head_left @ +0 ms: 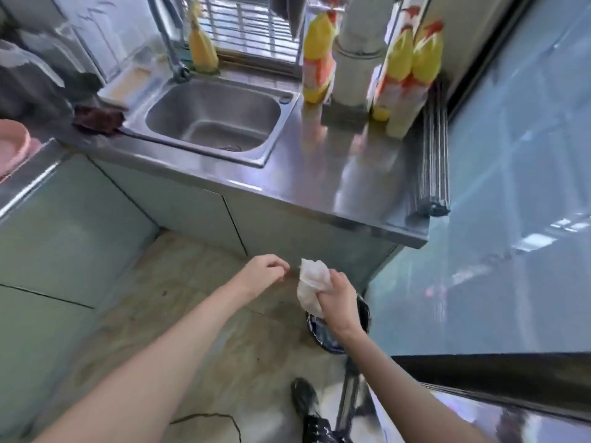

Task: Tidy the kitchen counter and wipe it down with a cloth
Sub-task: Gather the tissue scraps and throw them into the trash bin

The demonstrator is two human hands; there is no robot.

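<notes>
My right hand (337,298) grips a crumpled white cloth (311,281) below the counter's front edge, directly above a dark bin (363,314) on the floor. My left hand (267,271) hovers just left of the cloth with fingers loosely curled and nothing in them. The steel counter (319,174) lies ahead with a sink (214,119) set into it. A dark red rag (99,118) rests at the sink's left corner.
Yellow bottles (318,59) and a white jug (358,52) stand at the counter's back right. A rolled drying rack (431,148) lies along the right wall. A pink basin (12,145) sits far left. Cabinet doors face me; my shoe (303,398) is on the tiled floor.
</notes>
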